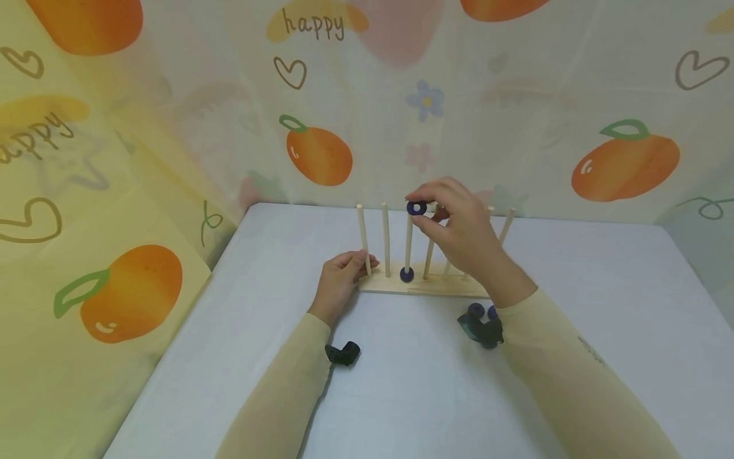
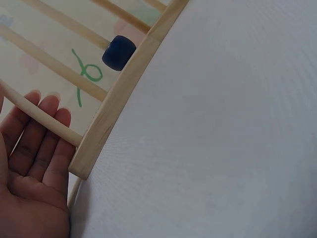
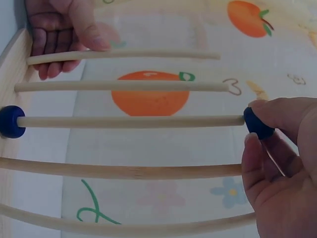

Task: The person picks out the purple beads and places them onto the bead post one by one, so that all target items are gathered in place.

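A wooden stand (image 1: 395,288) with a row of upright pegs stands on the table. Between its thumb and fingers, my right hand (image 1: 467,233) pinches a dark blue bead (image 3: 258,124) at the top of the third peg (image 3: 133,121). The peg's tip shows in the bead's hole in the head view. Another blue bead (image 2: 119,52) sits at the foot of that same peg. At the stand's left end, my left hand (image 1: 342,280) holds the outermost peg (image 3: 124,54) low down, thumb on one side and fingers on the other. My right hand hides parts of the right-hand pegs.
More blue beads (image 1: 476,310) lie on the white tabletop (image 1: 413,395) near my right wrist, one partly hidden by the sleeve. Dark wrist devices (image 1: 344,354) stick out from both sleeves. A patterned cloth (image 1: 367,115) hangs behind the table and along its left side.
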{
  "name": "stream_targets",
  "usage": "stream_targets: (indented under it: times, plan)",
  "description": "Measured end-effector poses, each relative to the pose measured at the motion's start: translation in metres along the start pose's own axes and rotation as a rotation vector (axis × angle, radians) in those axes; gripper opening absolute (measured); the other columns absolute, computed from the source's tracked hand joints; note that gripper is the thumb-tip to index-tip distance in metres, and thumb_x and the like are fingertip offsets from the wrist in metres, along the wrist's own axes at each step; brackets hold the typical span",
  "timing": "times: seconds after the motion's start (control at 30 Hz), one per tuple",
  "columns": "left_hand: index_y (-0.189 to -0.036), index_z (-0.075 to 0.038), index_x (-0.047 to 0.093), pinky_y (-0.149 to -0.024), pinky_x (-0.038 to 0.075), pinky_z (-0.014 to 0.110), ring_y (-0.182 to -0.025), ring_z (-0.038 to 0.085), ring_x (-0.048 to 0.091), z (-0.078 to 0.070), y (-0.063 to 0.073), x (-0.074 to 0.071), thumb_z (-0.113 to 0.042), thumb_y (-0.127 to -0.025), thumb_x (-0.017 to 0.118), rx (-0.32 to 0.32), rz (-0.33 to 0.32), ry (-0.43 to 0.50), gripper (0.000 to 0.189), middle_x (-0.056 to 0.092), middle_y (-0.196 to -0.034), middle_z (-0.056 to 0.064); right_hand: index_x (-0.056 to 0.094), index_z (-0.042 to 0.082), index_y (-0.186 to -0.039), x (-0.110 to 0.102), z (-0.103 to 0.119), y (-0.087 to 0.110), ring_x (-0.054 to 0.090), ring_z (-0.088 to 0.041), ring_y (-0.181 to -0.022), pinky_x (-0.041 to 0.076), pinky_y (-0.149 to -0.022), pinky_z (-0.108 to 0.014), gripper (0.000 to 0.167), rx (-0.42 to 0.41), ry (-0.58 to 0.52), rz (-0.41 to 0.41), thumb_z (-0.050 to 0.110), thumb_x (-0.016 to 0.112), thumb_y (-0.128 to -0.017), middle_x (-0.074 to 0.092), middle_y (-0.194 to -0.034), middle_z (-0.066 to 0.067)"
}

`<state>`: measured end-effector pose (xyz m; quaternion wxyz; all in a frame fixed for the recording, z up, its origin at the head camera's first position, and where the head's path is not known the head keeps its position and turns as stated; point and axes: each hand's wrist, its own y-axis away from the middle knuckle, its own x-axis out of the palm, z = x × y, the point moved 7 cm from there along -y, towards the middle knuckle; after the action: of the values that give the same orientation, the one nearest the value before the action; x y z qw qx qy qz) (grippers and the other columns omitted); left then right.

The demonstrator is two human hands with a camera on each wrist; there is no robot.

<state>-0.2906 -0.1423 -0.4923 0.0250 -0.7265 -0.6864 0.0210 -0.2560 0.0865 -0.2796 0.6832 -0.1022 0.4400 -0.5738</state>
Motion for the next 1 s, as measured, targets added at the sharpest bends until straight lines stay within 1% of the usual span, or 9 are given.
stream_targets:
  times: [0.13, 0.27, 0.47, 0.6, 0.8, 1.0]
  plan:
    - [-0.112, -0.002, 0.081, -0.102, 0.059, 0.038, -0.115, 0.027, 0.074, 0.0, 0.001, 0.0, -0.047, -0.108, 0.07, 0.001, -0.003, -0.005, 0.047, 0.079, -0.113, 0.012, 0.077, -0.002, -0.121, 0.001, -0.002, -0.002, 0.06, -0.022, -0.089, 0.05, -0.07, -0.025, 0.028, 0.045, 0.034, 0.006, -0.008, 0.082, -0.094, 0.07, -0.122, -0.01]
    - [-0.113, -0.002, 0.081, -0.102, 0.059, 0.038, -0.115, 0.026, 0.073, -0.001, 0.001, 0.0, -0.048, -0.108, 0.069, 0.005, 0.0, -0.011, 0.048, 0.079, -0.114, 0.012, 0.077, -0.001, -0.122, 0.004, -0.004, -0.004, 0.056, -0.023, -0.086, 0.045, -0.067, -0.028, 0.027, 0.071, 0.043, 0.024, -0.006, 0.081, -0.096, 0.071, -0.123, -0.01]
    - [-0.113, -0.001, 0.081, -0.102, 0.059, 0.037, -0.116, 0.026, 0.073, 0.0, 0.001, 0.001, -0.048, -0.107, 0.069, 0.008, 0.007, -0.007, 0.048, 0.078, -0.115, 0.013, 0.076, -0.001, -0.124, 0.007, -0.006, -0.005, 0.058, -0.021, -0.096, 0.045, -0.069, -0.029, 0.027, 0.093, 0.054, 0.047, -0.004, 0.08, -0.098, 0.07, -0.125, -0.009]
    - [-0.112, -0.001, 0.081, -0.102, 0.059, 0.038, -0.116, 0.026, 0.072, 0.0, 0.0, 0.0, -0.048, -0.107, 0.069, 0.009, 0.008, -0.01, 0.049, 0.078, -0.115, 0.014, 0.076, 0.001, -0.126, 0.008, -0.009, -0.005, 0.06, -0.02, -0.101, 0.045, -0.07, -0.03, 0.027, 0.123, 0.049, 0.062, -0.002, 0.079, -0.1, 0.069, -0.125, -0.008]
    - [-0.113, -0.001, 0.081, -0.103, 0.058, 0.038, -0.116, 0.026, 0.073, -0.001, 0.001, 0.0, -0.048, -0.107, 0.069, 0.004, 0.006, -0.009, 0.049, 0.078, -0.114, 0.013, 0.075, 0.003, -0.129, 0.01, -0.012, -0.005, 0.062, -0.021, -0.105, 0.046, -0.071, -0.032, 0.026, 0.175, 0.04, 0.09, 0.003, 0.077, -0.103, 0.069, -0.126, -0.007]
    - [-0.113, -0.003, 0.082, -0.103, 0.058, 0.037, -0.116, 0.025, 0.073, -0.002, 0.002, 0.001, -0.052, -0.106, 0.069, 0.004, 0.003, -0.027, 0.052, 0.079, -0.113, 0.011, 0.075, 0.003, -0.13, 0.011, -0.016, -0.005, 0.063, -0.024, -0.108, 0.047, -0.073, -0.035, 0.025, 0.206, 0.049, 0.115, 0.006, 0.076, -0.104, 0.07, -0.124, -0.007]
